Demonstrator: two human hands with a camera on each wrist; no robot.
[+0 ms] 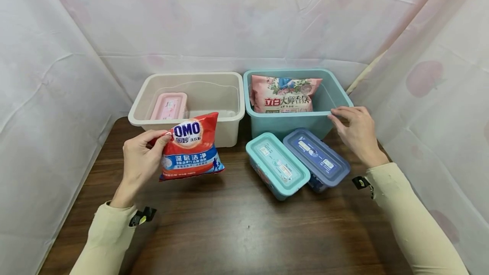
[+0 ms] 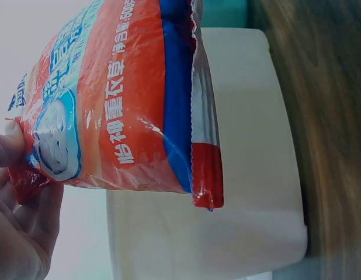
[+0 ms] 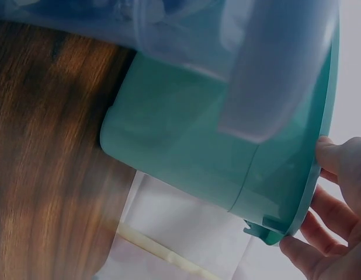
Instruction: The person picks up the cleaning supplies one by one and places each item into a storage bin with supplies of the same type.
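Observation:
My left hand (image 1: 144,155) pinches the upper left corner of a red and blue OMO laundry powder bag (image 1: 194,147). The bag hangs in front of the beige bin (image 1: 229,133), overlapping its rim in the head view. Close up in the left wrist view, thumb and fingers grip the bag's crumpled corner (image 2: 31,181). My right hand (image 1: 357,135) holds the rim of the teal bin (image 1: 290,125) at its front right corner, thumb and fingers on the edge in the right wrist view. A pink laundry powder bag (image 1: 286,93) leans inside the teal bin.
A pink lidded box (image 1: 169,106) lies in the beige bin. On the wooden table (image 1: 237,228), a teal lidded box (image 1: 278,164) and a dark blue lidded box (image 1: 317,156) sit side by side before the teal bin. White curtains (image 1: 229,20) enclose the back and sides.

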